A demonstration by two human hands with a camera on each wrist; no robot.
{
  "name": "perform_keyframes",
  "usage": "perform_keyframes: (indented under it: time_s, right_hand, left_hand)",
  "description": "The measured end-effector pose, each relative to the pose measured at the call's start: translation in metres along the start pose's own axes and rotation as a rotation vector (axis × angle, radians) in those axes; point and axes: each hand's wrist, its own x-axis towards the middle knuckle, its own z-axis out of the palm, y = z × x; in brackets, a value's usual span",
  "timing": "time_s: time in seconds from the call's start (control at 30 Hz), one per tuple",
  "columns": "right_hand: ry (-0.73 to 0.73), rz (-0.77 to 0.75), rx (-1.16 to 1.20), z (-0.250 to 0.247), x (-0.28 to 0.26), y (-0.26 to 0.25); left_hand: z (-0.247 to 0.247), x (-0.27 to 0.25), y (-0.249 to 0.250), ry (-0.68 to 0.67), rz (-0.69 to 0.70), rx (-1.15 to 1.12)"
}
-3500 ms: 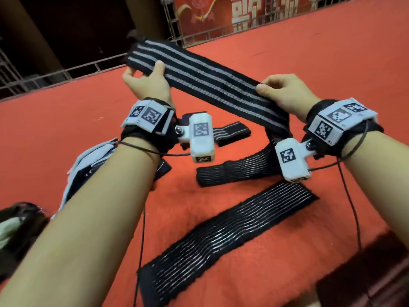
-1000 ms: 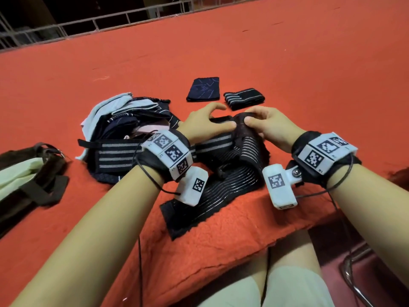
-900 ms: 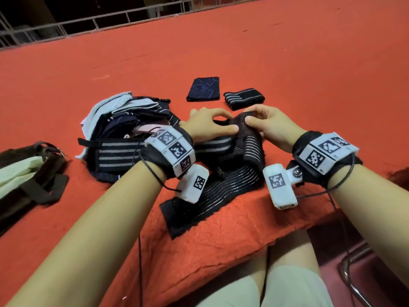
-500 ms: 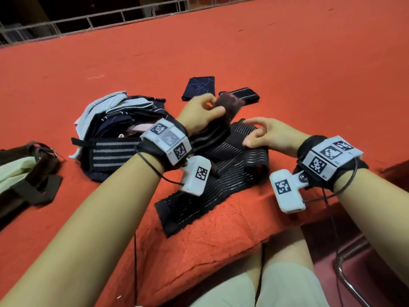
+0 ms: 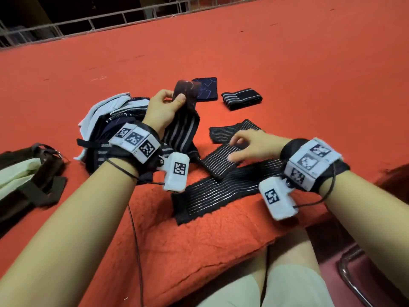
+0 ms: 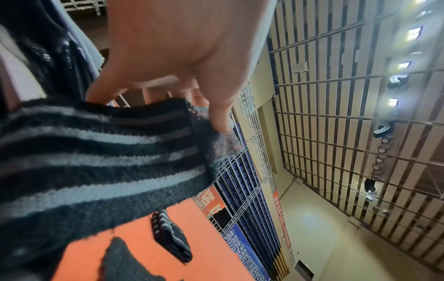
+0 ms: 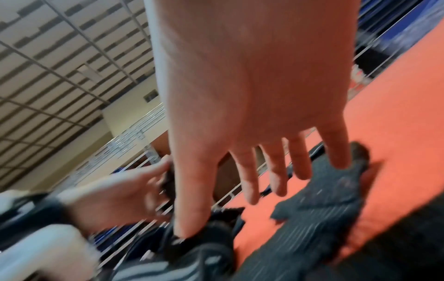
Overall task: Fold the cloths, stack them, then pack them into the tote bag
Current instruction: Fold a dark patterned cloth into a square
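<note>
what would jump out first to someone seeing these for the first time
The left hand stands out, lifting the end of a black band with grey stripes above the wide red cloth surface. To its right, the right hand spreads its fingers over thin-striped black bands lying crossed near the front edge. A heap of unfolded cloths sits left of centre, and two folded pieces lie farther back.
</note>
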Motion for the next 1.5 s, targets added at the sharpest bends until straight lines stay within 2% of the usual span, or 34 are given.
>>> perform_keyframes:
  time_s: [0.03, 0.1, 0.2, 0.3, 0.37, 0.5, 0.6, 0.77, 0.87, 0.97, 1.03, 1.17, 1.2, 1.27, 1.33, 1.37, 1.5]
  right_hand:
    - [-0.063, -0.004, -0.065, 0.011, 0.001, -0.012]
    - [-0.088, 0.011, -0.168, 0.032, 0.006, -0.032]
    - [-0.041, 0.005, -0.276, 0.051, 0.015, -0.046]
    - [0.033, 0.007, -0.203, 0.039, 0.020, -0.043]
    - [0.142, 0.082, -0.083, 0.019, 0.025, -0.028]
    - [0.382, 0.343, 0.580, -0.022, 0.039, 0.024]
    - [0.577, 0.417, 0.750, -0.046, 0.044, 0.060]
    - [0.891, 0.512, 0.730, -0.081, 0.049, 0.097]
    - [0.739, 0.558, 0.653, -0.082, 0.053, 0.096]
    - [0.864, 0.721, 0.552, -0.076, 0.052, 0.089]
    - [0.787, 0.678, 0.393, -0.069, 0.049, 0.076]
    - [0.636, 0.475, 0.171, -0.056, 0.045, 0.040]
    - [0.606, 0.390, 0.197, -0.055, 0.042, 0.031]
    - [0.500, 0.169, 0.472, -0.053, 0.038, 0.013]
    - [0.375, 0.042, 0.787, -0.049, 0.032, -0.005]
    - [0.362, -0.001, 0.844, -0.047, 0.032, -0.011]
    - [0.563, -0.098, 0.884, -0.038, 0.034, -0.028]
  left_hand:
    - [0.000, -0.001, -0.003, -0.006, -0.002, -0.003]
    - [-0.002, -0.002, -0.007, -0.008, -0.007, -0.019]
    - [-0.008, -0.003, -0.005, 0.016, -0.031, -0.064]
    - [-0.014, -0.001, -0.003, 0.014, -0.041, -0.075]
    - [-0.018, 0.002, -0.004, 0.017, -0.033, -0.065]
    - [-0.017, 0.008, -0.007, 0.038, -0.001, -0.062]
    - [-0.005, 0.011, -0.006, 0.037, -0.004, -0.074]
    - [0.022, 0.018, 0.008, 0.012, 0.048, -0.037]
    - [0.037, 0.017, 0.018, 0.003, 0.073, -0.040]
    - [0.050, 0.014, 0.027, -0.034, 0.095, -0.021]
    - [0.057, 0.012, 0.033, -0.061, 0.116, -0.012]
    - [0.066, 0.008, 0.041, -0.098, 0.133, 0.006]
    - [0.067, 0.007, 0.041, -0.107, 0.132, 0.001]
    - [0.069, 0.004, 0.044, -0.129, 0.129, -0.008]
    - [0.069, 0.002, 0.047, -0.150, 0.128, 0.002]
    - [0.069, 0.000, 0.049, -0.160, 0.125, 0.009]
    - [0.065, -0.002, 0.049, -0.152, 0.094, 0.006]
